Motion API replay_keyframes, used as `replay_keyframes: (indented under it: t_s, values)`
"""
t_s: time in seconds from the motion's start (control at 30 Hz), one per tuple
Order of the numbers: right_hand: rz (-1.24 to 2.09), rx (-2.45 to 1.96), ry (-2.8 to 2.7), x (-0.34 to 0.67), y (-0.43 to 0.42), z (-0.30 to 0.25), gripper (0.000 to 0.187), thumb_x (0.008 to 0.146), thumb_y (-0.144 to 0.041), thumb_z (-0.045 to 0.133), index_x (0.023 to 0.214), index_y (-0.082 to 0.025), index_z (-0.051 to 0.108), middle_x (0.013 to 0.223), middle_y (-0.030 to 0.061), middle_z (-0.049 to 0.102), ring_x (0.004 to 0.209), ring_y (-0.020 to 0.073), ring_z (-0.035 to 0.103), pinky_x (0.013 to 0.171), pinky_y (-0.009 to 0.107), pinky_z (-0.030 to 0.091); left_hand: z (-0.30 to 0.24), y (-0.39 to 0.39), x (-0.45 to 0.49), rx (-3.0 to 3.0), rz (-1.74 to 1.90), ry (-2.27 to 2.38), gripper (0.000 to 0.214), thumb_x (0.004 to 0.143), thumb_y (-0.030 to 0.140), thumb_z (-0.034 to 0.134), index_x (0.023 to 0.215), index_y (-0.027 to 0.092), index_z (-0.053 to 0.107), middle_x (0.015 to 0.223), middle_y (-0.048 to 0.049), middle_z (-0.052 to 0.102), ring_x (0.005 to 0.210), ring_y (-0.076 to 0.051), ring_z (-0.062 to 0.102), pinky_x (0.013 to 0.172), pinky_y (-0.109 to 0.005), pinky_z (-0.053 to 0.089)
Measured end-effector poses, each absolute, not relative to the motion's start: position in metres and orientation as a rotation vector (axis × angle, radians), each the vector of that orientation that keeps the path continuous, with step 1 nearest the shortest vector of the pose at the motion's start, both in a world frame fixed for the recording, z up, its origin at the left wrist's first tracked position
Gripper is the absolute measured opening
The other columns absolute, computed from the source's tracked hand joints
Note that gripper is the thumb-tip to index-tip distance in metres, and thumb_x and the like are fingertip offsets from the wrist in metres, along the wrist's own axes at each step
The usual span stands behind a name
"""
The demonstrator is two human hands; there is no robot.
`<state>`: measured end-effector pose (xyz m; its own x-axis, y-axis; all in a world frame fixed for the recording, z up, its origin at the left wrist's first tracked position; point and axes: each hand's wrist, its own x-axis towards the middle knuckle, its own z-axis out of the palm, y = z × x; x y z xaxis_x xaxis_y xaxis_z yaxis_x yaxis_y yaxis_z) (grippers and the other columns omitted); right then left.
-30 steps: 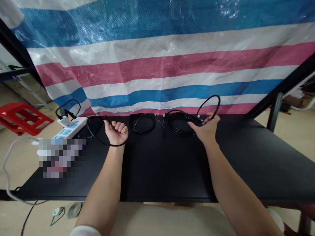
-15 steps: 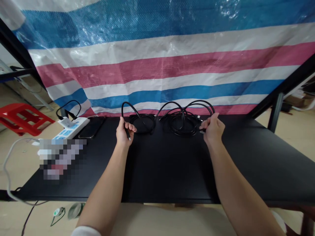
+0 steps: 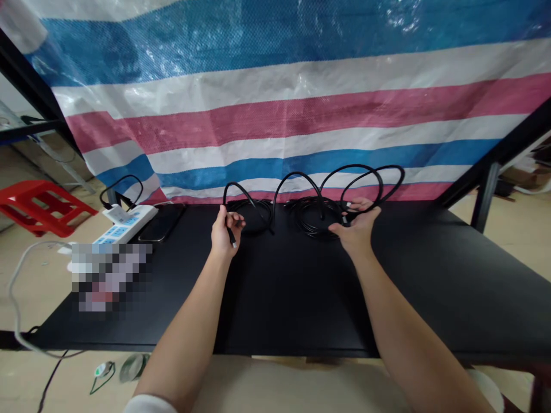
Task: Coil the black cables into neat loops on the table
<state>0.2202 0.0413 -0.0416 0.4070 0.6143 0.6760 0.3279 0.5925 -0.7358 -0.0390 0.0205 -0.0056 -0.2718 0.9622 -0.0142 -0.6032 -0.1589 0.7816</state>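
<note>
My left hand (image 3: 224, 234) is shut on a black cable (image 3: 247, 198) close to its plug end, and the small plug (image 3: 233, 238) sticks out below my fingers. My right hand (image 3: 357, 226) grips a stretch of black cable beside a second coil (image 3: 314, 218), with a small connector (image 3: 345, 219) showing by the fingers. Loops of cable (image 3: 357, 169) arch up above the table. A smaller coil (image 3: 256, 217) lies just beyond my left hand. I cannot tell where each cable runs within the tangle.
The black table (image 3: 301, 298) has a white power strip (image 3: 124, 223) with a plugged-in black lead and a phone (image 3: 161, 223) at its far left. A pixelated patch (image 3: 109, 275) hides part of the table. A striped tarp (image 3: 275, 115) hangs behind; a red stool (image 3: 43, 206) stands on the floor.
My right hand has shifted left and its fingers have turned upward. The cable loops have spread wider to the right. My left hand has moved slightly right with the plug.
</note>
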Motion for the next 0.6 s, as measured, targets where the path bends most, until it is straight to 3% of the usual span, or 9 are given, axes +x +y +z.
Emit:
replay_keyframes:
  t_s: [0.13,0.2,0.33,0.43,0.6]
  values:
    - [0.236,-1.027,-1.255,0.196,0.036,-0.045,0.093,0.022,-0.068,0.076,0.093,-0.025,0.034,0.092,0.0017,0.040,0.081,0.0187,0.049,0.070,0.037,0.048,-0.008,0.019,-0.032,0.615,1.695,0.799,0.056,0.079,0.042,0.058,0.038,0.017,0.029,0.059,-0.0002,0.050,0.067,-0.012,0.056,0.058,-0.022,0.043]
    - [0.200,-1.117,-1.233,0.187,0.031,-0.043,0.084,0.029,-0.061,0.080,0.092,-0.024,0.037,0.088,0.0016,0.045,0.077,0.0185,0.051,0.069,0.036,0.048,-0.009,0.017,-0.030,0.654,1.663,0.773,0.056,0.079,0.042,0.058,0.038,0.017,0.029,0.063,-0.0008,0.052,0.074,-0.013,0.058,0.061,-0.023,0.044]
    - [0.285,-1.232,-1.159,0.180,0.023,-0.035,0.046,0.056,-0.053,0.072,0.069,-0.024,0.037,0.068,-0.0018,0.052,0.061,0.0147,0.053,0.059,0.031,0.047,-0.009,0.015,-0.032,0.707,1.620,0.729,0.057,0.081,0.045,0.052,0.037,0.018,0.027,0.069,-0.0031,0.057,0.086,-0.017,0.060,0.068,-0.027,0.045]
    - [0.526,-1.223,-1.026,0.181,0.023,-0.029,0.043,0.066,-0.056,0.063,0.060,-0.024,0.035,0.051,-0.0049,0.049,0.044,0.0110,0.047,0.043,0.025,0.040,-0.007,0.012,-0.036,0.696,1.637,0.725,0.057,0.081,0.046,0.048,0.036,0.018,0.028,0.077,-0.0046,0.063,0.098,-0.020,0.059,0.072,-0.028,0.045]
    - [0.989,-0.952,-0.862,0.177,0.022,-0.019,0.047,0.060,-0.064,0.065,0.065,-0.024,0.042,0.036,-0.0123,0.031,0.031,0.0075,0.029,0.027,0.018,0.022,-0.004,0.008,-0.031,0.665,1.565,0.715,0.058,0.083,0.044,0.045,0.034,0.017,0.028,0.103,-0.0037,0.067,0.110,-0.021,0.054,0.077,-0.028,0.045]
